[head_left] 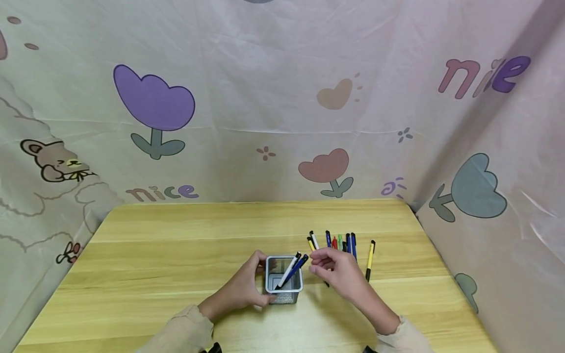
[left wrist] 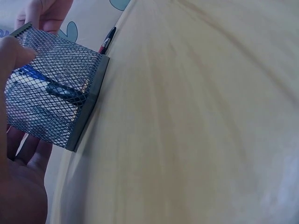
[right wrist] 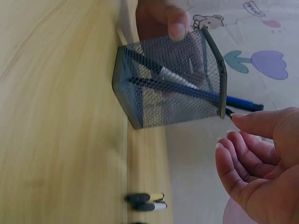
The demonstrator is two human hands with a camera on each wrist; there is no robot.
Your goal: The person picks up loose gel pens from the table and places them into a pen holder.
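Note:
A silver-grey wire-mesh pen holder (head_left: 286,298) stands near the front middle of the table. My left hand (head_left: 242,285) grips it from the left, thumb toward the near side and fingers around the far side. Inside lean a white pen (head_left: 287,272) and a blue pen (head_left: 297,267), their upper ends above the rim at the right. Just right of the holder hovers my right hand (head_left: 339,272), fingers loosely bent and holding nothing. In the right wrist view, its thumb tip is close to the pens' upper ends; whether it touches them I cannot tell.
Several pens lie behind the right hand, among them a red pen (head_left: 334,243) and a green pen (head_left: 340,241), partly hidden by that hand. A yellow-and-black pen (head_left: 370,260) lies farther right. Patterned cloth (head_left: 247,108) borders the table's back and sides.

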